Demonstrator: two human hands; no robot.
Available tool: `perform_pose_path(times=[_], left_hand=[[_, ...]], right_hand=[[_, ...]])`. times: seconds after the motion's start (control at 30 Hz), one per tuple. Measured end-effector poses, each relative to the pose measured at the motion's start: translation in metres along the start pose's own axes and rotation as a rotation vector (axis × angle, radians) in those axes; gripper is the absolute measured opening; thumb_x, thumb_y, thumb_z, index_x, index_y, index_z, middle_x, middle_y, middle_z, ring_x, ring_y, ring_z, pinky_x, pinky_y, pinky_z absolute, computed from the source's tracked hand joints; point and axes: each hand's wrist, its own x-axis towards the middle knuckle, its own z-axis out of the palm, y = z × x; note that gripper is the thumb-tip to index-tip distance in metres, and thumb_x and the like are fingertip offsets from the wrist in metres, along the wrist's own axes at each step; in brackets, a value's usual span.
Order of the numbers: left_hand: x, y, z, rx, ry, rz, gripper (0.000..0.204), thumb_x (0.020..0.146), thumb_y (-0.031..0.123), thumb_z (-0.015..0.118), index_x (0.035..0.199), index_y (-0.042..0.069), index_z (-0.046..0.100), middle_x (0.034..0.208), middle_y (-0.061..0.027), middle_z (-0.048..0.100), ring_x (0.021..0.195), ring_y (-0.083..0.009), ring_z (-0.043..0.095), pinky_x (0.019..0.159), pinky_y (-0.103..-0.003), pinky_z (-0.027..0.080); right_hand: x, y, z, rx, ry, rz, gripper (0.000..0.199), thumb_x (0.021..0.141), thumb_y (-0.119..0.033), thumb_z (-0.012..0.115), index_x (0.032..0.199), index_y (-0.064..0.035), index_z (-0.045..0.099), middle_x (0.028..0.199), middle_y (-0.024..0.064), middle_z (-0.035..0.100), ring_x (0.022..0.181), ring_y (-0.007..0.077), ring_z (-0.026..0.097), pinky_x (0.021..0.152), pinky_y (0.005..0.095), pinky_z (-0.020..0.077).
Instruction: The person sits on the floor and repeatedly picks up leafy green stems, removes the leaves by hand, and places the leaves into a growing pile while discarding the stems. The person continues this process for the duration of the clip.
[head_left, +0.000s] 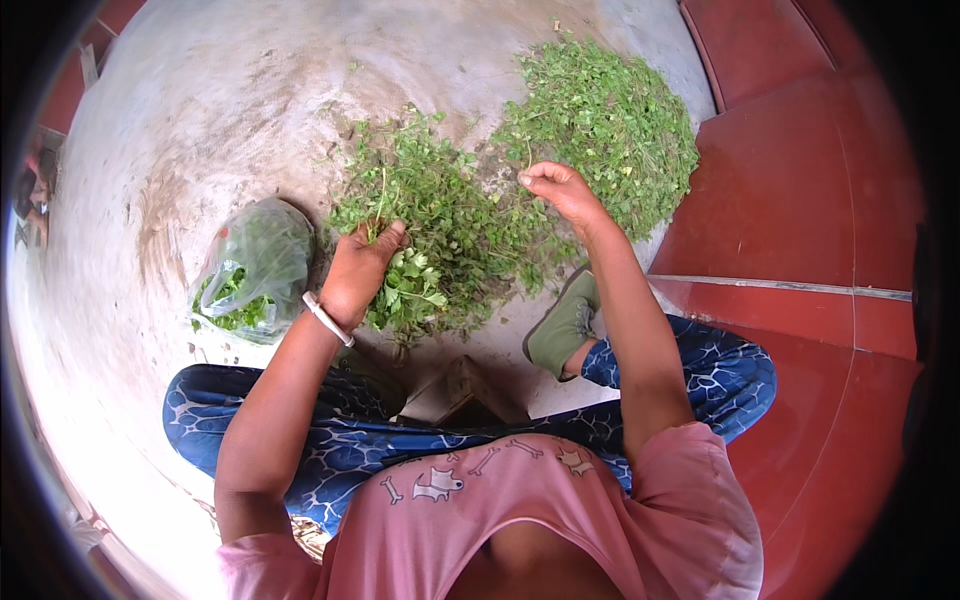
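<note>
From the head view, pale floor (120,190) spreads left beyond the plastic bag (272,238); a red surface (780,190) bounds the right. Cartoon bones decorate the pink shirt (420,540). At the near leafy heap (460,225), the left hand (358,270) closes round green sprigs (412,277); the right hand (565,190) has fingertips pinched, on what I can't tell.

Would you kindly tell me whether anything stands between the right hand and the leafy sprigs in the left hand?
Nothing visible does: below the gap from right hand to leafy sprigs lies a heap of greens.

Greens (415,272) matt; bag (268,240) glossy plastic; floor (230,115) rough.
</note>
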Motion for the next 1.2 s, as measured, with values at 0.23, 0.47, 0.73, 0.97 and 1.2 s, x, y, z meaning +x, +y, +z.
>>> perform_pose_path(times=[0.23,0.47,0.73,0.97,1.2], left_hand=[[-0.004,0.009,-0.001,0.182,0.043,0.107,0.026,0.085,0.022,0.066,0.095,0.000,0.058,0.079,0.0006,0.056,0.073,-0.0078,0.046,0.068,-0.024,0.039],[-0.011,0.013,0.002,0.298,0.012,0.266,0.027,0.084,0.017,0.066,0.100,-0.004,0.061,0.070,0.0024,0.054,0.065,-0.0056,0.044,0.059,-0.024,0.041],[-0.020,0.007,0.005,1.136,-0.122,0.675,0.044,0.065,0.003,0.063,0.109,0.007,0.059,0.094,-0.0124,0.060,0.090,-0.0315,0.058,0.078,-0.040,0.048],[-0.023,0.009,0.005,1.307,-0.131,0.445,0.038,0.063,0.008,0.068,0.099,0.001,0.059,0.101,-0.0164,0.060,0.092,-0.0347,0.058,0.079,-0.041,0.048],[0.002,-0.003,-0.019,0.780,0.080,0.346,0.017,0.073,0.012,0.066,0.084,0.001,0.061,0.070,-0.0178,0.062,0.062,-0.0309,0.060,0.059,-0.036,0.047]], right_hand=[[-0.021,-0.035,0.032,0.240,-0.203,0.021,0.013,0.089,-0.020,0.056,0.089,-0.0077,0.057,0.092,0.0020,0.064,0.081,0.0082,0.055,0.071,0.0252,0.0435],[-0.033,-0.034,0.069,0.174,-0.381,0.017,0.012,0.090,-0.018,0.056,0.089,-0.0064,0.056,0.080,0.0032,0.063,0.074,0.0091,0.057,0.065,0.0247,0.0448],[-0.049,-0.035,0.098,0.158,-0.678,0.059,0.010,0.085,-0.009,0.056,0.093,-0.0034,0.059,0.079,0.0019,0.063,0.073,0.0097,0.058,0.067,0.0236,0.0450],[-0.055,-0.013,0.119,0.313,-0.606,0.022,0.011,0.086,-0.010,0.054,0.093,-0.0030,0.058,0.078,0.0023,0.062,0.071,0.0098,0.057,0.066,0.0246,0.0446],[-0.065,0.000,0.152,0.410,-0.633,0.012,0.011,0.088,-0.012,0.057,0.092,-0.0015,0.058,0.080,0.0019,0.060,0.069,0.0090,0.056,0.065,0.0256,0.0458]])
